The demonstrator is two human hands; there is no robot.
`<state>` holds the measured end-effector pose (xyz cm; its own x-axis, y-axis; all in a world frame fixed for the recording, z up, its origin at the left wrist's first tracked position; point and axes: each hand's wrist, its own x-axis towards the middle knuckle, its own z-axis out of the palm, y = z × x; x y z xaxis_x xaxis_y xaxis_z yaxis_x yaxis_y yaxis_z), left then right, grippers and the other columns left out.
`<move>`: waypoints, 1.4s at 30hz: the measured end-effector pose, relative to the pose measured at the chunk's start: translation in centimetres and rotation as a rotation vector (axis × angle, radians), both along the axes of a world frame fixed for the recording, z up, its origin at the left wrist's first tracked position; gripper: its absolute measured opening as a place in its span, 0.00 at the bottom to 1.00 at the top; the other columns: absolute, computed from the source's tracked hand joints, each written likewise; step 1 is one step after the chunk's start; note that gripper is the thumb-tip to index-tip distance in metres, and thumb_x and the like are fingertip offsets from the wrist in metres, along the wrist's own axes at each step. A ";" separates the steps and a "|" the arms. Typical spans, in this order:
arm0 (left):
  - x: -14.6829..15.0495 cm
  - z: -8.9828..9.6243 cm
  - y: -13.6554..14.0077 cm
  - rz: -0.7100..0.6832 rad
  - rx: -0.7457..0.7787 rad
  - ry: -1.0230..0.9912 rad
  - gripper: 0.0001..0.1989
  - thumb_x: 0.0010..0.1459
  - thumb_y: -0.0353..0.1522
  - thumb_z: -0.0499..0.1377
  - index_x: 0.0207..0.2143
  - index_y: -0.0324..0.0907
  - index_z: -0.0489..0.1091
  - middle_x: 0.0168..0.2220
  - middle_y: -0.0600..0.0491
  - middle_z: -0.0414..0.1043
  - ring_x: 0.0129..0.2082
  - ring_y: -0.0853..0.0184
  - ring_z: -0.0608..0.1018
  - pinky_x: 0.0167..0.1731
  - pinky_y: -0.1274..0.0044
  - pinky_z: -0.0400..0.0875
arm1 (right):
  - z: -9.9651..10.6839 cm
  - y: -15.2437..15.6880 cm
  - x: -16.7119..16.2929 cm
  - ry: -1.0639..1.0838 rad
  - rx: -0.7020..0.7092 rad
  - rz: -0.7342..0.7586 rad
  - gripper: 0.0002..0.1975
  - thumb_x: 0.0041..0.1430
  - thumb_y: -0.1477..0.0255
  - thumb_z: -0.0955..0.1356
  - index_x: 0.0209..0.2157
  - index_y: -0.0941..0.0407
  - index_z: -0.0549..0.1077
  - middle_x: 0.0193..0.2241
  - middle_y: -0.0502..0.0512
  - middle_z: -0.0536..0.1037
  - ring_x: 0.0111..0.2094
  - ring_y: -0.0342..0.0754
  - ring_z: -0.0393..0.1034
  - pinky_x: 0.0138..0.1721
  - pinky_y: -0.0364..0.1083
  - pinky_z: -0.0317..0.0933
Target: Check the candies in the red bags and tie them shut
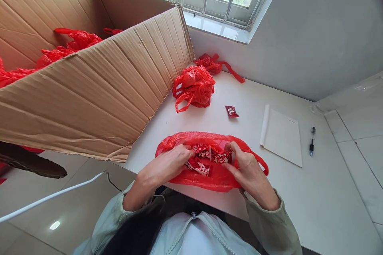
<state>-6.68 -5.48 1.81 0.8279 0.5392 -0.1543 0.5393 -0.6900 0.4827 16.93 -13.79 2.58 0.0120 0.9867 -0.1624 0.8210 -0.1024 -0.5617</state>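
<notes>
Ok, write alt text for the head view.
A person's left hand and right hand handle red packets inside an open red plastic bag on a white table. Crumpled red bags and one loose packet lie beyond it, paper and a pen to the right; a cardboard box with more red plastic stands at left.

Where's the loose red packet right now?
In the head view, the packet lies on the table beyond the open red bag, right of the nearer red bundle and left of the white pad.
</notes>
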 end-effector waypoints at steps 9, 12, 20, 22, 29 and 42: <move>-0.3 -0.1 0.2 0.047 0.016 0.066 0.22 0.59 0.21 0.54 0.56 0.38 0.61 0.46 0.46 0.70 0.47 0.59 0.73 0.43 0.72 0.70 | 0.0 0.0 0.8 -0.167 -0.045 -0.119 0.18 0.52 0.82 0.60 0.41 0.54 0.73 0.33 0.52 0.78 0.37 0.49 0.72 0.34 0.44 0.57; 0.0 -0.2 0.4 0.055 0.042 0.087 0.22 0.62 0.29 0.58 0.57 0.37 0.58 0.43 0.47 0.71 0.45 0.59 0.73 0.41 0.72 0.70 | 0.7 -0.1 0.6 -0.206 -0.119 -0.052 0.18 0.50 0.84 0.60 0.39 0.53 0.73 0.31 0.51 0.77 0.33 0.47 0.70 0.30 0.42 0.54; 2.7 -2.3 0.4 0.186 0.246 0.083 0.13 0.67 0.35 0.53 0.49 0.34 0.63 0.45 0.42 0.69 0.42 0.56 0.74 0.39 0.68 0.69 | 1.1 -0.3 -0.8 -0.313 -0.211 0.161 0.18 0.52 0.84 0.61 0.43 0.54 0.70 0.34 0.53 0.74 0.35 0.48 0.69 0.30 0.44 0.51; 3.5 -2.6 0.2 0.196 0.261 0.085 0.16 0.65 0.34 0.55 0.50 0.31 0.62 0.46 0.38 0.69 0.45 0.53 0.73 0.42 0.66 0.68 | 0.9 -0.2 -1.1 -0.282 -0.197 0.156 0.17 0.56 0.76 0.64 0.48 0.54 0.68 0.40 0.55 0.73 0.41 0.52 0.69 0.34 0.45 0.54; 4.3 -2.4 0.9 0.192 0.277 0.106 0.07 0.62 0.31 0.59 0.40 0.34 0.67 0.36 0.46 0.72 0.37 0.59 0.75 0.38 0.71 0.70 | 0.6 0.4 -0.9 -0.271 -0.193 0.066 0.07 0.59 0.75 0.64 0.40 0.55 0.68 0.36 0.54 0.74 0.36 0.49 0.70 0.31 0.44 0.54; 3.1 -1.8 1.4 0.089 0.374 0.146 0.18 0.59 0.18 0.40 0.35 0.34 0.69 0.29 0.46 0.67 0.30 0.59 0.71 0.29 0.70 0.64 | 0.3 0.6 0.2 -0.095 -0.188 -0.113 0.17 0.67 0.70 0.57 0.52 0.53 0.69 0.37 0.55 0.78 0.39 0.51 0.73 0.37 0.46 0.59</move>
